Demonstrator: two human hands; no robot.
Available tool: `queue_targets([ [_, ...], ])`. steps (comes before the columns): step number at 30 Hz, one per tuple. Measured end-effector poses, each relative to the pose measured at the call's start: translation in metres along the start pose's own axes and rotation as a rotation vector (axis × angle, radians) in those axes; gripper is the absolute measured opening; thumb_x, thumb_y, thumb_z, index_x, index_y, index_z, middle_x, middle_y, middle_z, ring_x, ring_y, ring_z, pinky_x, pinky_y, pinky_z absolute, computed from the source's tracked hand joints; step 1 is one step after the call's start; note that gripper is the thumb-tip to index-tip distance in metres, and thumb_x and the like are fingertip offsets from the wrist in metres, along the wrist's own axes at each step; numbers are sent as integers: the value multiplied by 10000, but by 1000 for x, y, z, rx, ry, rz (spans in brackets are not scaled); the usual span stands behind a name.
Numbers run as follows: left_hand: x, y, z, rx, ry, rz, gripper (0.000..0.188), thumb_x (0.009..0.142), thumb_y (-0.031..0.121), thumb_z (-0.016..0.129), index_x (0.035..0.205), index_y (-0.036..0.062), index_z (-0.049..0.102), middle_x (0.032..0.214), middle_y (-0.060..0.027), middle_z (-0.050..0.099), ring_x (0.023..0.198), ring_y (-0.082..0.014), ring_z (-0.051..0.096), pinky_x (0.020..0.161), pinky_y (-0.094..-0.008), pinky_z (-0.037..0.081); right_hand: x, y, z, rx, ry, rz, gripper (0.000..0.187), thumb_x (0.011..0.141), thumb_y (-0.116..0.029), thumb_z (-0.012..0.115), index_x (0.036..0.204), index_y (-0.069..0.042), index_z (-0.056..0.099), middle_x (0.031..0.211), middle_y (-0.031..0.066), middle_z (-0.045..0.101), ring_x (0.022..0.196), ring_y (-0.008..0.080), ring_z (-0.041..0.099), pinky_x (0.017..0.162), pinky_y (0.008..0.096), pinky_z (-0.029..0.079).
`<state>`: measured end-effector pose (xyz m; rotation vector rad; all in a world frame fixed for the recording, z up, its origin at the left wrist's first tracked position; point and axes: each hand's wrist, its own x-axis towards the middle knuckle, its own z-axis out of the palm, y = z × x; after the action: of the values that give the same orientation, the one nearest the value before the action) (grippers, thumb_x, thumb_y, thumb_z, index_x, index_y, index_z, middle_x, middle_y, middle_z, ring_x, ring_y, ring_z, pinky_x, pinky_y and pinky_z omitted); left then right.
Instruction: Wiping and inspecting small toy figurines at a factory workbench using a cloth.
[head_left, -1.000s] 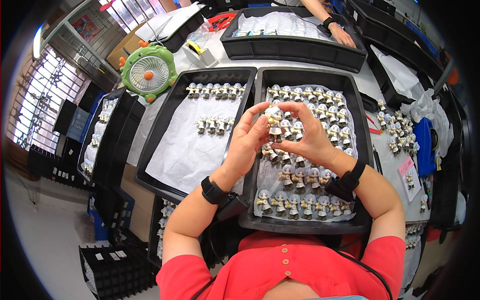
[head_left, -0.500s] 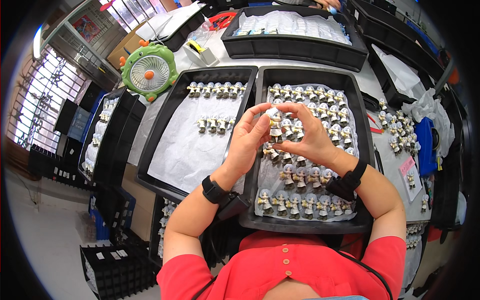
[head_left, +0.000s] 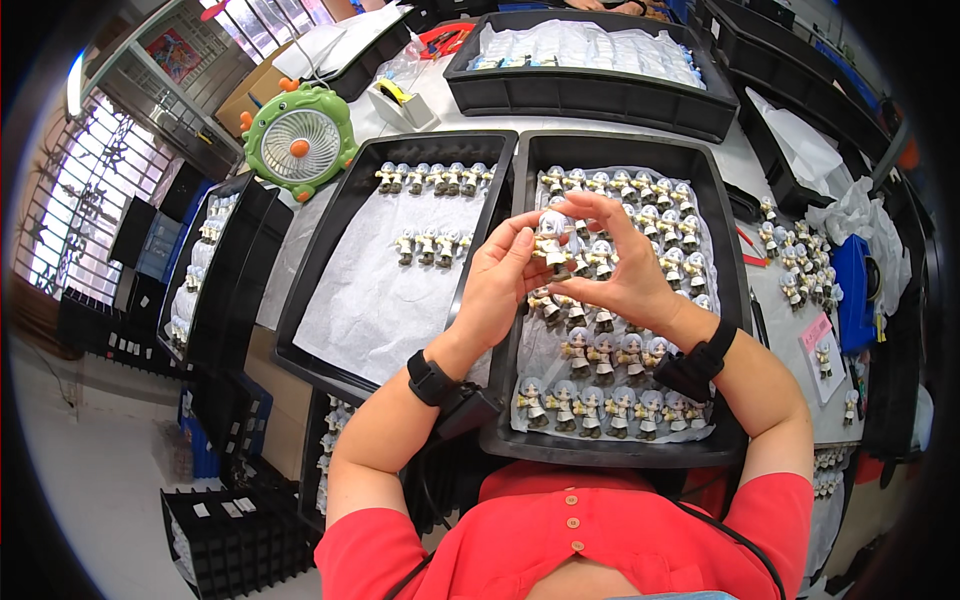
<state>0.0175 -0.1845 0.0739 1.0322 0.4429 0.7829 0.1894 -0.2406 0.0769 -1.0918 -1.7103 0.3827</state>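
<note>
A small figurine (head_left: 552, 240) with pale hair, a white outfit and dark boots stands upright between my hands, above the right-hand tray. My left hand (head_left: 493, 272) grips it from its left side with thumb and fingers. On the other side my right hand (head_left: 637, 275) curves round it, index finger near the head and thumb at the feet. Rows of similar figurines (head_left: 590, 405) fill much of the paper-lined black tray (head_left: 610, 452) below. Another black tray (head_left: 290, 345), to the left, holds two short rows of figurines (head_left: 432, 180) on white paper (head_left: 370, 310).
Behind the trays are a green fan (head_left: 298, 145), a tape dispenser (head_left: 405, 108) and a large black crate (head_left: 590, 108) lined with white sheet. A person's hand shows at the top edge. Loose figurines (head_left: 800, 265) crowd the table at right, by a blue object (head_left: 853, 290).
The figurine has turned a little and tilted slightly between my fingers. Both hands stay in nearly the same place. At the top edge the other person's hand has shifted left.
</note>
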Motion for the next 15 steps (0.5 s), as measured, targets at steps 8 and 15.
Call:
queue_targets([
  [8,0,-5,-7,148,-87,-18,504,955,400,441,1270,6,442,1138,-79,563,969,-205,600,817,-320,507,2,-2,6,-21,-10,-103,870,613,-80,790,1360,-98,344,1211,84,522,1081,225,510,896,339,439],
  [15,-1,2,4,-48,-212,-75,461,969,368,425,1283,31,422,1181,-78,537,961,-188,610,774,-289,533,3,-6,6,7,-3,-154,917,614,7,746,1403,-105,292,1203,96,523,1023,219,515,842,308,487],
])
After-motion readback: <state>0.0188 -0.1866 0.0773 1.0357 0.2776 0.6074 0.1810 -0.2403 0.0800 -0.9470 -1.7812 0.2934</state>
